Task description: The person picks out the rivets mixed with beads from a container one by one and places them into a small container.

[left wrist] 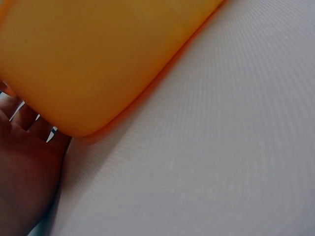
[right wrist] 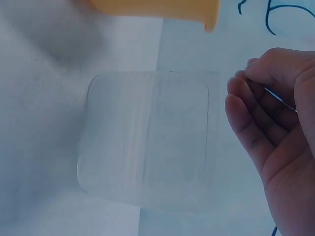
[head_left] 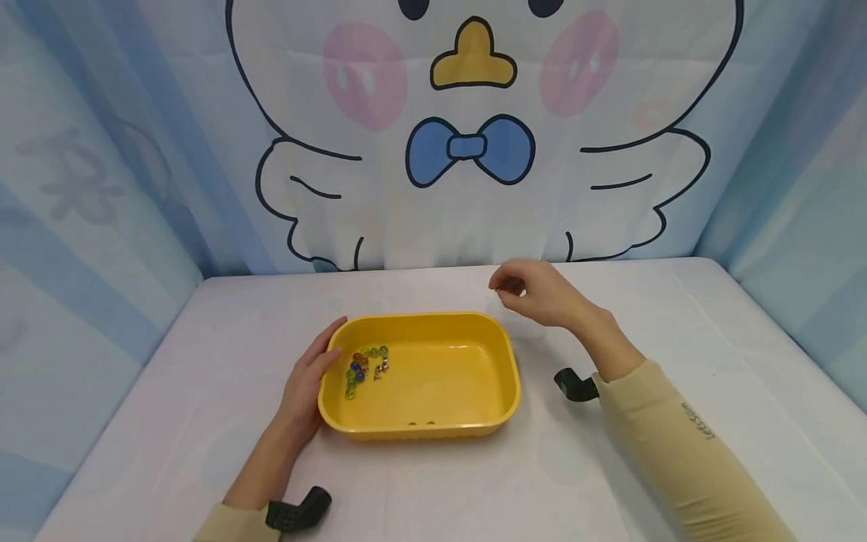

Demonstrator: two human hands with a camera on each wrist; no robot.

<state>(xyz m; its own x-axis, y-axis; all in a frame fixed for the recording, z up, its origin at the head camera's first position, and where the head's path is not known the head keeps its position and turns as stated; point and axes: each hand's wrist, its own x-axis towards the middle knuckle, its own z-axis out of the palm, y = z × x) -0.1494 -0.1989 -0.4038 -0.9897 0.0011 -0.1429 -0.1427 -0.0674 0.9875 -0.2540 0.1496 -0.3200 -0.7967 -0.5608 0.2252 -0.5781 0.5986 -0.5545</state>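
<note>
A yellow plastic basin (head_left: 447, 376) stands on the white table. My left hand (head_left: 306, 384) holds its left side, thumb over the rim and fingers along the outer wall. Inside, at the left, lie several green, blue and amber glass marbles (head_left: 355, 369) beside a few small gold-coloured pieces (head_left: 381, 367). Beyond the basin's right corner, my right hand (head_left: 535, 292) is raised with thumb and forefinger pinched on a tiny item, mostly hidden by the fingertips; its kind I cannot tell. Close by that hand is a clear plastic box (right wrist: 147, 137), faint in the head view.
Two small round things peek over the basin's near rim (head_left: 420, 430) from inside. Black wrist devices (head_left: 301, 512) are worn at both sleeves. A printed cloth curtain (head_left: 467, 218) hangs along the table's far edge, with more curtain on both sides.
</note>
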